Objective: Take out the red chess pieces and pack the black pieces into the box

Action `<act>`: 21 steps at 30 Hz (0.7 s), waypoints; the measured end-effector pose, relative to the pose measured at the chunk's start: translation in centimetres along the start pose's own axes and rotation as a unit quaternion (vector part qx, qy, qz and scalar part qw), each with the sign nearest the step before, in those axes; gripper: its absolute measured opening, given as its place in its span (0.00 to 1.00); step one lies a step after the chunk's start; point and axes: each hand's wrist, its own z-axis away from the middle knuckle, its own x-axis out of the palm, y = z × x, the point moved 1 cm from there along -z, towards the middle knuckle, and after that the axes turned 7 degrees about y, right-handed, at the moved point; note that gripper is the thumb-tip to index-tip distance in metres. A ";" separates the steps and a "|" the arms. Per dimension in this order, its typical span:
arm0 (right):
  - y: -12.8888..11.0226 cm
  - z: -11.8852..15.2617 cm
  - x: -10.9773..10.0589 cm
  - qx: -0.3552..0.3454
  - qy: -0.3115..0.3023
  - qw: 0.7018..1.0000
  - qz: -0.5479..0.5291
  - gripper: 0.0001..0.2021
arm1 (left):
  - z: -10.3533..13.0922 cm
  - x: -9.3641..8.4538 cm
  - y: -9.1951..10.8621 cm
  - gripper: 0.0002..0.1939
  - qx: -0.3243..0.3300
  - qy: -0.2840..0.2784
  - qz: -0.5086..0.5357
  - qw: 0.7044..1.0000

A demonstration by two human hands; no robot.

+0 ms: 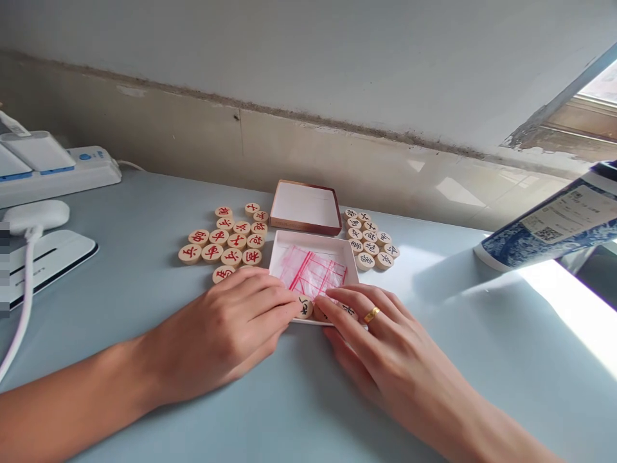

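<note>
A shallow white box tray (315,242) lies in front of me, with a folded clear plastic sheet (315,270) printed with red lines inside it. Along its near wall sits a short row of wooden Chinese chess pieces (304,307) with black characters, partly covered by my fingers. My left hand (231,315) is closed over the tray's near left corner, fingertips beside the leftmost piece. My right hand (380,328), wearing a gold ring (371,314), is closed about the near right corner; its fingertips touch pieces in the row. Both thumbs are mostly hidden.
Red-character pieces (212,252) lie grouped on the left, black-character pieces (370,247) on the right. A brown-edged box lid (306,204) lies behind the tray. A blue patterned cylinder (554,215) is at right; a power strip (91,168) and white charging pad (58,257) are at left.
</note>
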 end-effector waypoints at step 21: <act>0.1 0.3 0.1 0.025 0.000 0.999 -0.022 0.11 | 0.2 -0.3 0.0 0.13 0.002 0.013 -0.021 1.000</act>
